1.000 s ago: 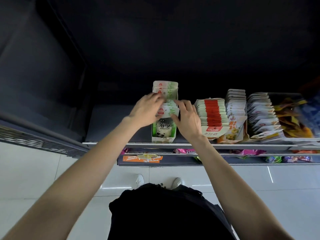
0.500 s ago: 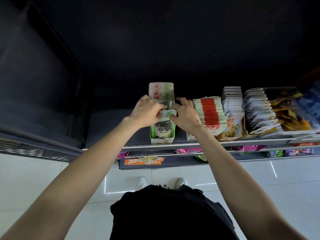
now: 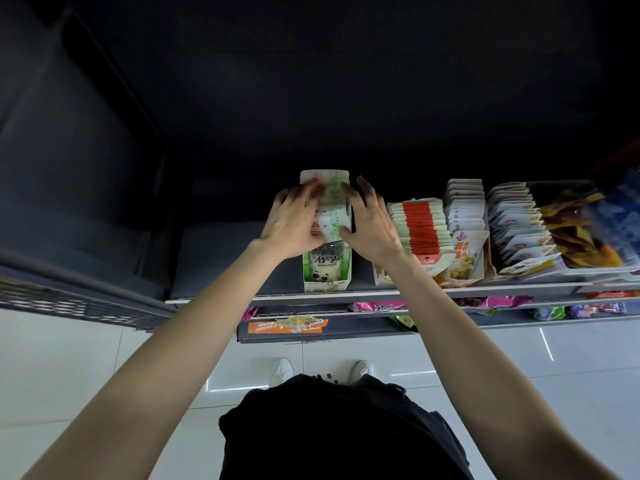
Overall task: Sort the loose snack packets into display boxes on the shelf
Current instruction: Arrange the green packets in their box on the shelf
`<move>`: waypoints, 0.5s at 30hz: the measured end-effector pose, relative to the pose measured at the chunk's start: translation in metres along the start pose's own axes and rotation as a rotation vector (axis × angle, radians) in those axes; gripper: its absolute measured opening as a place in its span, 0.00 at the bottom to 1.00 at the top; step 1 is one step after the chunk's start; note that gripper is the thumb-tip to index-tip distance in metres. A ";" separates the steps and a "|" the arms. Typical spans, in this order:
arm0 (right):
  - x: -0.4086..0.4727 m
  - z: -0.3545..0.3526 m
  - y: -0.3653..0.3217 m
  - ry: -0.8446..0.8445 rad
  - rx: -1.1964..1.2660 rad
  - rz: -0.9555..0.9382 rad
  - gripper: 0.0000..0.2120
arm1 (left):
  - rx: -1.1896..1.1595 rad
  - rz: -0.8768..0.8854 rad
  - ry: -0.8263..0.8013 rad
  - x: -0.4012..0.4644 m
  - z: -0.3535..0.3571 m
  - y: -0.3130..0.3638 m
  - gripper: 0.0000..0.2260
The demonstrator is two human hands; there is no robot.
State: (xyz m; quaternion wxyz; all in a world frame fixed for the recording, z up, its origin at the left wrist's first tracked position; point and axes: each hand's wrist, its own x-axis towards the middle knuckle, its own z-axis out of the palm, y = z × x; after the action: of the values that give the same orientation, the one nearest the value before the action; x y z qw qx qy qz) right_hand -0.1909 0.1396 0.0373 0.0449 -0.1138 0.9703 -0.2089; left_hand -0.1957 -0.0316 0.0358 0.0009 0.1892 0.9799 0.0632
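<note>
Both grips released, left hand point(image 3: 294, 221) and right hand point(image 3: 372, 225) flank the green packets point(image 3: 330, 223) in their display box point(image 3: 327, 271); red-striped packets point(image 3: 420, 225) crowd the right, bare shelf point(image 3: 221, 258) lies left.

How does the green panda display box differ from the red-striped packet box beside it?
The green panda box is narrow and both hands, left hand and right hand, work at its packets. The red-striped packet box is wider, tightly filled and untouched. Both stand on the shelf.
</note>
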 end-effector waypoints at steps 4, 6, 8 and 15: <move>0.012 -0.010 -0.005 -0.047 -0.055 -0.028 0.35 | 0.073 -0.074 -0.077 0.005 -0.007 0.007 0.34; 0.015 -0.016 -0.007 0.034 -0.002 -0.046 0.29 | 0.078 -0.049 -0.139 0.004 -0.008 0.008 0.26; 0.018 -0.019 -0.008 0.153 -0.006 -0.090 0.26 | 0.047 0.019 -0.159 -0.003 -0.003 0.008 0.21; 0.032 -0.023 -0.014 0.245 -0.142 -0.223 0.17 | -0.059 0.116 -0.014 -0.024 -0.007 0.017 0.16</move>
State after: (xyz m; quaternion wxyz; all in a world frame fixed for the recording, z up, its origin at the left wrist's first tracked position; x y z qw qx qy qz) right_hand -0.2219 0.1282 0.0625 -0.1054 -0.1970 0.9622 -0.1559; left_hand -0.1677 -0.0259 0.0448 0.0098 0.2459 0.9650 0.0905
